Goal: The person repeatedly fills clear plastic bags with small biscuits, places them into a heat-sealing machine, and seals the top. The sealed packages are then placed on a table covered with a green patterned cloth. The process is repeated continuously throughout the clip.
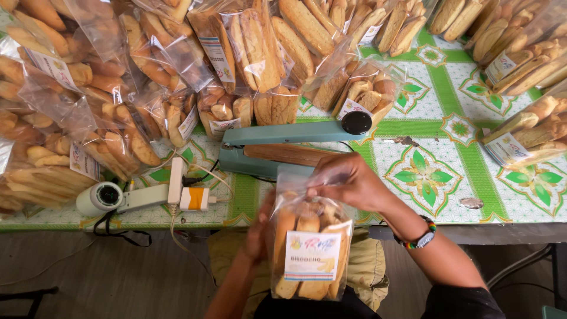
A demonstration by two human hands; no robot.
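Note:
A clear plastic bag of toasted bread sticks (pixel 310 248) with a white printed label is held upright in front of me, below the table edge. My left hand (pixel 258 233) supports its left side. My right hand (pixel 348 180), with a beaded bracelet on the wrist, pinches the bag's open top. The bag's mouth lies just in front of a teal heat sealer (pixel 283 145) whose arm with a black knob is raised.
Many sealed bags of bread sticks (pixel 118 88) cover the table's left and back, more at the right (pixel 525 53). A white power strip with an orange plug (pixel 177 192) and a small white round device (pixel 100 198) sit at the front left. The green-patterned tablecloth (pixel 425 171) shows at the right.

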